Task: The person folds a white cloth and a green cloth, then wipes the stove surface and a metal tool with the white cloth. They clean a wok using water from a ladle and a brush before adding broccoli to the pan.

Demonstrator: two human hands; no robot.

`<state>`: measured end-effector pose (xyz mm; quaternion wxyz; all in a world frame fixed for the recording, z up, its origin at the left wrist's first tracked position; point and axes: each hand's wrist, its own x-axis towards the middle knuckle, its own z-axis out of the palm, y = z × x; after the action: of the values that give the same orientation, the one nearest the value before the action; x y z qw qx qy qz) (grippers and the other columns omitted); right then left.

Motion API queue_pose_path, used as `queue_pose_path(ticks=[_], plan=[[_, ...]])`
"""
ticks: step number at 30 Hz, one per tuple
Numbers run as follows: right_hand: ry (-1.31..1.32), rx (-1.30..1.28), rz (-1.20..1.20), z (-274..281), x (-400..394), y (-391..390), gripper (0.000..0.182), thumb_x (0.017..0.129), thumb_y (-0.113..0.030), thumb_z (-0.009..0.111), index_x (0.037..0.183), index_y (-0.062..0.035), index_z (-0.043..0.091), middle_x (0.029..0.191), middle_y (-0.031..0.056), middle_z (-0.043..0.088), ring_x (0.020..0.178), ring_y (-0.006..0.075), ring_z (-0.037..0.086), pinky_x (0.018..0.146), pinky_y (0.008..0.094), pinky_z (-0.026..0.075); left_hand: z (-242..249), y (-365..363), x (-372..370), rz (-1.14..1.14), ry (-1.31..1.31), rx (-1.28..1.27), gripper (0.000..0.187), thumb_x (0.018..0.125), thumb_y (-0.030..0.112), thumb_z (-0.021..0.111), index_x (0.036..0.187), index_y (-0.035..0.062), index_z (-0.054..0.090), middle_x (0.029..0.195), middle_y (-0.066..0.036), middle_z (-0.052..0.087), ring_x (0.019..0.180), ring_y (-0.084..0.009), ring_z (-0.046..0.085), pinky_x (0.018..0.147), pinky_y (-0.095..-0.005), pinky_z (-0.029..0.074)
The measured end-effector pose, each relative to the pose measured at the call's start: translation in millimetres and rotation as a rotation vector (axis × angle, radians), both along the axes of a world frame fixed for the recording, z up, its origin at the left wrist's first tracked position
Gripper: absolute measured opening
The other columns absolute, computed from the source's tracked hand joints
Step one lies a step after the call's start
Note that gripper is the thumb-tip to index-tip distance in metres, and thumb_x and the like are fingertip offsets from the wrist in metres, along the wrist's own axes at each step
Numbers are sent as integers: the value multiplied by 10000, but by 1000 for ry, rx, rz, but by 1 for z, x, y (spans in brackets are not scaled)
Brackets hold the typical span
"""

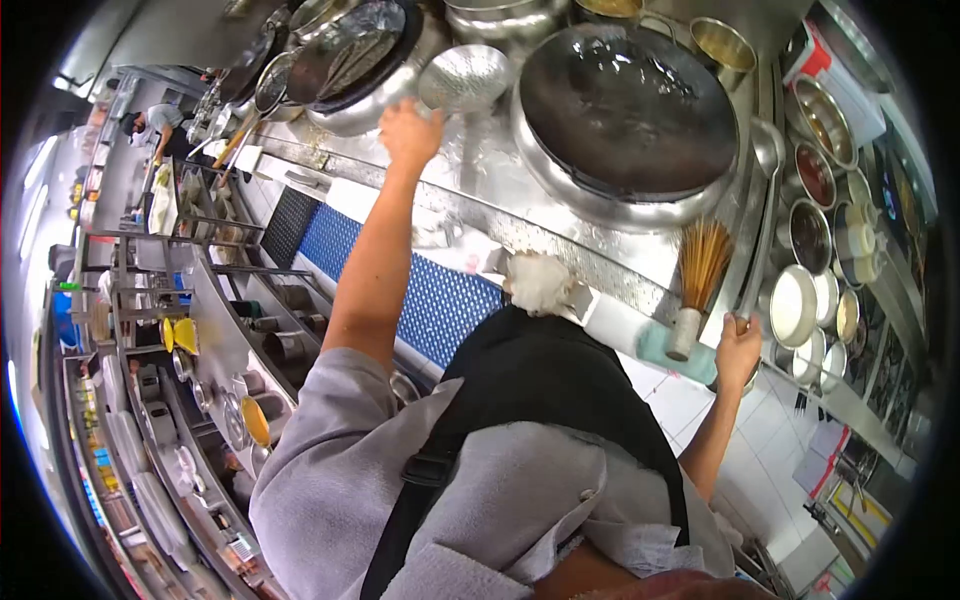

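My left hand (pixel 410 135) is at the edge of the stove top, its fingers a little apart and right by the rim of a perforated metal strainer (pixel 465 78). The strainer lies between two wok burners. Over at the right, my right hand (pixel 738 350) is closed around the long handle of a ladle (pixel 768 148), whose bowl points away from me. Beside that hand a bamboo wok brush (pixel 704 265) stands bristles up at the counter edge. A large dark wok (pixel 630 115) sits on the burner between my hands.
Another dark wok (pixel 350 55) is at the back left. Bowls of sauce, such as a white one (pixel 793 307), line the right side. A crumpled white cloth (pixel 540 283) lies at the front edge. A co-worker (pixel 160 125) stands far left beside shelves.
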<state>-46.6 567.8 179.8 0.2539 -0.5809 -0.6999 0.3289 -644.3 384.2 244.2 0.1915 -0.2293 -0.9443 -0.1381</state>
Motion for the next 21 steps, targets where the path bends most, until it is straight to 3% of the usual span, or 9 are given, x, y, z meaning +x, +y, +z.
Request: queue_pose_path(ticks=[1, 2, 6, 8, 12, 14, 17, 20, 21], plan=[[169, -120, -15, 16, -23, -2, 226, 976, -90, 641, 1100, 73, 547, 635, -17, 464, 547, 49, 421, 469, 275, 345, -6, -16, -26, 49, -83, -97, 628, 883, 491, 703, 1315, 48, 595, 1179, -241, 640, 1197, -417, 567, 1039, -475, 451], [460, -187, 33, 16, -45, 2, 230, 985, -96, 634, 1149, 44, 553, 634, -31, 484, 497, 35, 415, 420, 234, 306, -15, -29, -51, 97, -166, -185, 694, 887, 532, 681, 1356, 32, 569, 1188, -255, 650, 1188, -426, 586, 1028, -470, 469], [597, -331, 189, 87, -181, 10, 302, 974, -93, 630, 1250, 10, 563, 650, -12, 533, 443, 63, 466, 374, 233, 344, -125, -77, -128, -298, -588, -237, 699, 918, 485, 651, 1406, 1, 524, 1079, -326, 689, 1021, -458, 679, 911, -481, 534], [613, -292, 292, 100, -247, 28, 328, 968, -80, 622, 1282, -2, 569, 672, -5, 539, 438, 66, 469, 369, 235, 351, -148, -89, -103, -415, -510, 43, 580, 936, 381, 638, 1394, 39, 541, 1025, -332, 688, 1004, -464, 677, 896, -504, 534], [554, -298, 391, 114, -376, 57, 354, 943, -62, 615, 1288, 4, 574, 690, 4, 543, 441, 73, 486, 360, 254, 375, -60, -105, -12, -155, -689, -59, 484, 962, 303, 605, 1383, 67, 570, 1108, -292, 685, 1005, -493, 658, 921, -536, 514], [483, -255, 452, 112, -433, 73, 345, 921, -57, 622, 1256, 14, 576, 686, 9, 549, 441, 91, 495, 361, 267, 381, -63, -125, 4, -205, -613, 17, 432, 952, 252, 632, 1319, 28, 595, 993, -283, 710, 891, -417, 713, 777, -497, 570], [369, -193, 459, 105, -513, 87, 185, 903, -50, 610, 1072, 23, 607, 691, 38, 580, 450, 127, 516, 372, 297, 404, -75, -139, -21, -102, -1353, 399, 302, 937, 176, 656, 1165, -19, 618, 812, -171, 681, 695, -241, 692, 552, -380, 547], [334, -252, 497, 100, -570, 93, 70, 904, -54, 611, 931, 10, 610, 693, 62, 593, 457, 147, 525, 384, 315, 415, -73, -139, -43, -112, -1808, 802, 215, 889, 100, 668, 1043, -34, 598, 730, -60, 606, 586, -122, 577, 427, -274, 452], [422, -365, 506, 100, -583, 95, 61, 908, -57, 613, 894, 2, 606, 689, 67, 592, 461, 151, 528, 388, 319, 416, -67, -136, -45, -117, -1748, 798, 156, 889, 107, 651, 967, -20, 603, 708, -62, 575, 529, -143, 521, 419, -298, 432]])
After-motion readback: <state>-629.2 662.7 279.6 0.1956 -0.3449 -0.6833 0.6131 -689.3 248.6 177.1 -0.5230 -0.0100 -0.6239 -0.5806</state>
